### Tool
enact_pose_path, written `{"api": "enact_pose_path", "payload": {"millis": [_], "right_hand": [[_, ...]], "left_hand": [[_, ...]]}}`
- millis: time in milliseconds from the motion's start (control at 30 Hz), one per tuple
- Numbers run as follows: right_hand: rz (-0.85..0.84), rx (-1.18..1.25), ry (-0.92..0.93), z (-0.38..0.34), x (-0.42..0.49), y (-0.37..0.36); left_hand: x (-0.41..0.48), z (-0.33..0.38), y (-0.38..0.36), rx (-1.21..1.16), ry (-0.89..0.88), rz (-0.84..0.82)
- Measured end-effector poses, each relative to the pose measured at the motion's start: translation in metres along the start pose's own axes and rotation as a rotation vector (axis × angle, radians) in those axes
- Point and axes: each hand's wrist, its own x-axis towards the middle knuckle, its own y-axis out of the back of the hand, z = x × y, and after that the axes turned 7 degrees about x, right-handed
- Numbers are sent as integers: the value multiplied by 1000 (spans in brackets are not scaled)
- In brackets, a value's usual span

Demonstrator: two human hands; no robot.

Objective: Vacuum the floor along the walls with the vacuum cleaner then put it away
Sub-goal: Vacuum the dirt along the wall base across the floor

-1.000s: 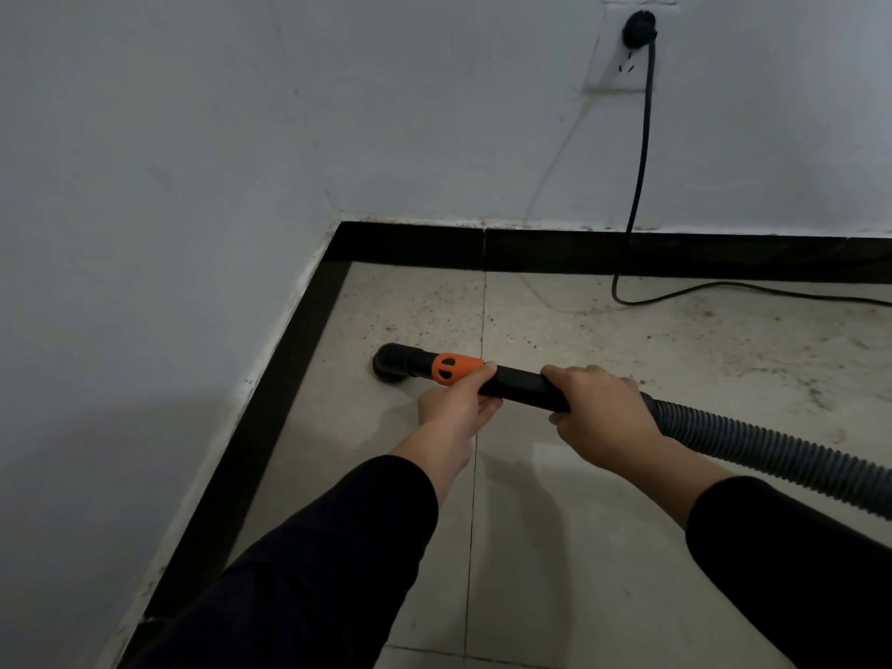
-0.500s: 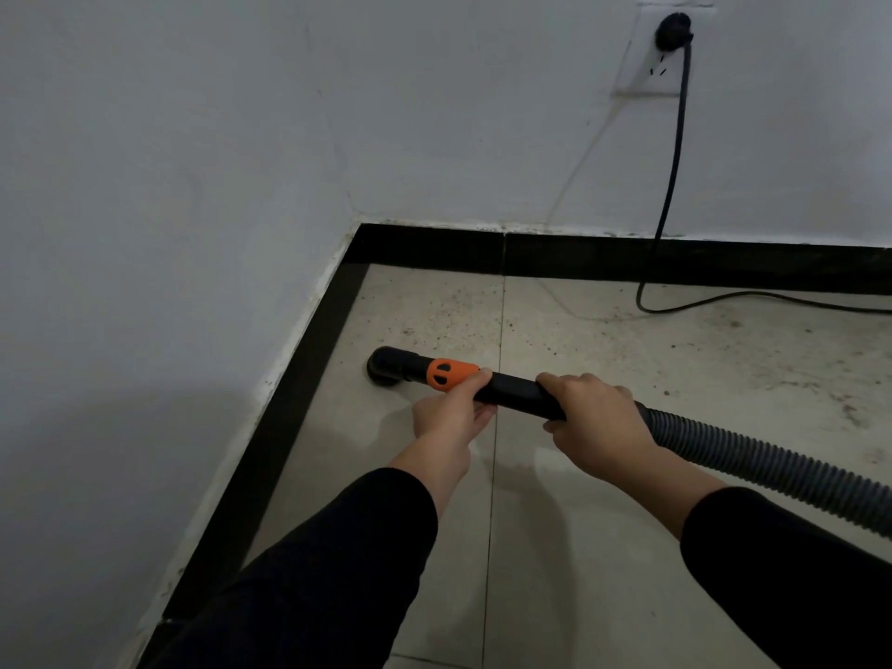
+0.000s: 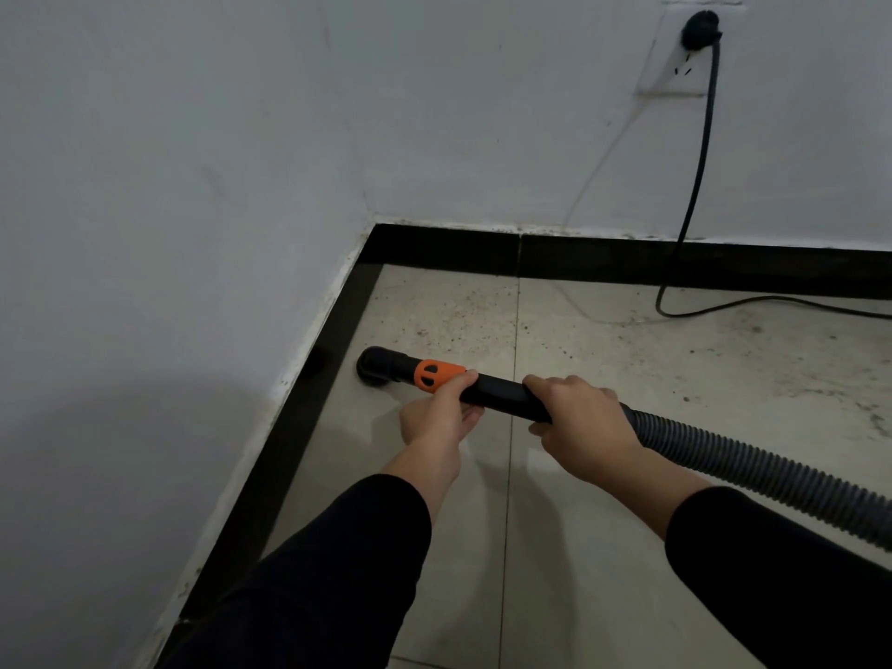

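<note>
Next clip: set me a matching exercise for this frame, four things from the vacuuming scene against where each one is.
Things: 1 nozzle; 2 plug; 3 left hand; 4 right hand.
Places: A in the wall socket; B gripping the black tube next to the ribbed hose; C on the floor tile near the side wall's baseboard; D holding the black tube just behind the orange collar.
Pairs: 1-C; 2-A; 3-D; 4-B.

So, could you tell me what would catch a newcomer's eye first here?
The black vacuum wand with its orange collar stands out mid-frame, gripped by the left hand and right hand, its nozzle on the tile beside the left baseboard. Top right, a black cord hangs from the wall socket and trails across the dirty floor.
</note>
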Motion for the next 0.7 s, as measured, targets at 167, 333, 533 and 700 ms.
{"api": "enact_pose_path", "payload": {"millis": [167, 333, 533, 700], "right_hand": [[-7, 6, 3, -11, 3, -4], [-11, 3, 16, -20, 6, -11], [-8, -8, 20, -25, 8, -17], [-7, -38, 24, -25, 8, -21]], "left_hand": [[6, 4, 9, -9, -16, 13], [13, 7, 17, -23, -26, 33], [20, 7, 22, -35, -29, 37], [25, 5, 23, -43, -28, 21]]}}
